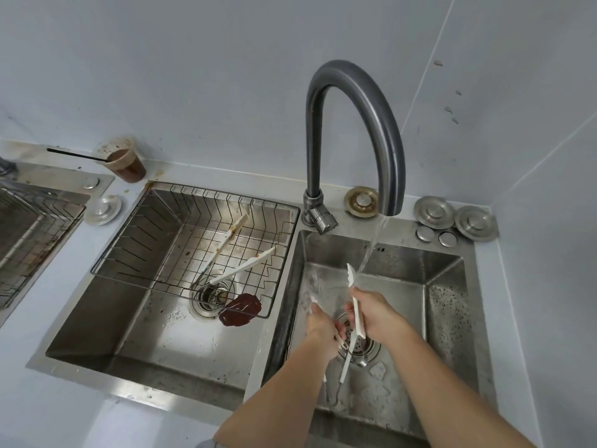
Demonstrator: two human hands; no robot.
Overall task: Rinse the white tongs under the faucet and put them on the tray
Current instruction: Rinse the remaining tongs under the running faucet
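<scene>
White tongs [356, 313] are held over the right sink basin [445, 305], with one scalloped tip up in the water stream. My right hand [374, 313] grips one arm of the tongs. My left hand [321, 321] grips the other arm, lower and to the left. Water runs from the dark curved faucet [381, 124] onto the upper tip. The wire tray [129, 253] sits across the left sink basin and holds another pair of white tongs [240, 261] with brown stains.
A dark red blob [240, 310] lies by the left drain under the tray's corner. A cup of brown liquid with a black straw [127, 163] stands at the back wall. Metal drain caps [455, 218] sit behind the right basin. A second rack [29, 221] is at far left.
</scene>
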